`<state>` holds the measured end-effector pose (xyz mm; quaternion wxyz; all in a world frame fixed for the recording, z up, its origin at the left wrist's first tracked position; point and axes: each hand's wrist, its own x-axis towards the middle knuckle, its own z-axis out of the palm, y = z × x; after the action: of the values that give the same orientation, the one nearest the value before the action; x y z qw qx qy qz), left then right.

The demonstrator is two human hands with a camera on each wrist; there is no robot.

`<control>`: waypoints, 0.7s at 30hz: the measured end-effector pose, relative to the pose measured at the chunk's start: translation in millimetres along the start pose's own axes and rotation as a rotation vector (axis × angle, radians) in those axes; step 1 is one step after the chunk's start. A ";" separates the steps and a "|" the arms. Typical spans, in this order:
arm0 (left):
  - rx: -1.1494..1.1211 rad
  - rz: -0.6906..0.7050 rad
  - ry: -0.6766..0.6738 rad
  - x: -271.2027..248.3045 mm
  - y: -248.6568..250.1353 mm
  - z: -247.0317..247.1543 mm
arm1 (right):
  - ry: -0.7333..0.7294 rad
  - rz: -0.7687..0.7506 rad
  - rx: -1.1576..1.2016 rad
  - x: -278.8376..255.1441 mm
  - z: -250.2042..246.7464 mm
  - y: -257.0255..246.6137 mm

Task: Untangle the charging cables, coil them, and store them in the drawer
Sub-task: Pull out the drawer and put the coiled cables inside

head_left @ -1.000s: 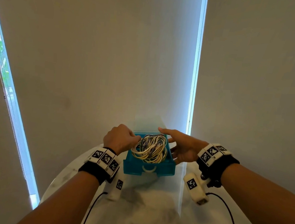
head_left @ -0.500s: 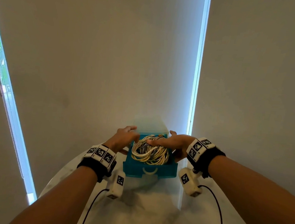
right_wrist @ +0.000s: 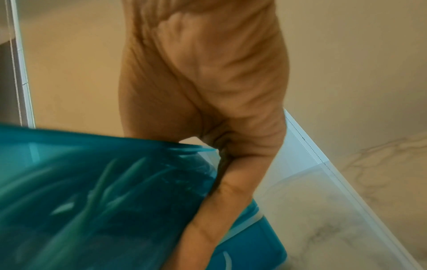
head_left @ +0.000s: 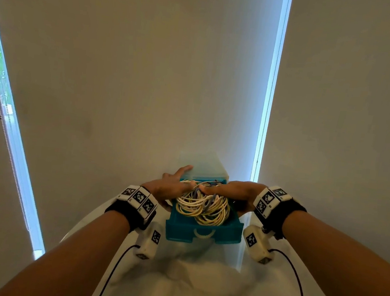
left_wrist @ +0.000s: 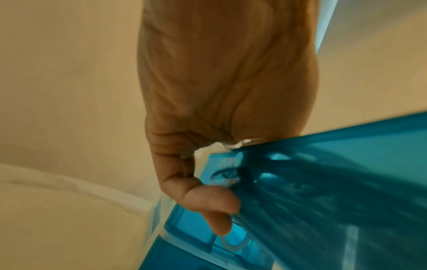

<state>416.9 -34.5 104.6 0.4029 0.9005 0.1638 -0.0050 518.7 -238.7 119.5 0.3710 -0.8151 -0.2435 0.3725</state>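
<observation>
Head view shows, low in the middle of the frame, a teal drawer (head_left: 203, 233) pulled out toward the camera from a pale translucent cabinet (head_left: 205, 168) on a white marbled table (head_left: 196, 290); a heap of coiled charging cables (head_left: 202, 206), cream with a few grey strands, lies inside the drawer and rises above its rim; the left hand (head_left: 168, 186) sits at the drawer's left back corner, fingers stretched forward, one reaching onto the cabinet top; the right hand (head_left: 231, 191) lies flat across the back of the coils, fingers extended leftward and pressing on them; left wrist view, blurred, shows the left hand (left_wrist: 219, 91) palm-side with its thumb (left_wrist: 208, 199) against the teal drawer wall (left_wrist: 323, 182), and a bit of pale cable at the rim under the palm; whether the fingers curl round anything there I cannot tell; right wrist view shows the right hand (right_wrist: 208, 82) over the drawer's edge (right_wrist: 115, 138), its thumb (right_wrist: 219, 210) running down the outer side wall, cables dimly visible through the teal plastic
</observation>
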 end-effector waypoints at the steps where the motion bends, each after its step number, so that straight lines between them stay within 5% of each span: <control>1: 0.051 0.017 0.001 -0.9 4.0 -0.8 | 0.011 -0.027 0.030 -0.9 -1.3 1.4; 9: 0.367 -0.009 0.053 9.7 19.1 7.8 | 0.036 -0.078 0.331 -1.8 -16.2 22.6; 15: 0.096 -0.061 0.019 2.3 16.0 4.2 | 0.182 -0.074 0.149 11.3 -10.8 15.6; 21: 0.134 0.012 -0.067 11.5 11.4 4.2 | 0.267 -0.061 0.125 16.7 -11.0 10.9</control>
<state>431.6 -41.3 108.4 0.3469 0.9257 0.1443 -0.0438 538.8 -238.8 108.7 0.4615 -0.8248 -0.1930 0.2636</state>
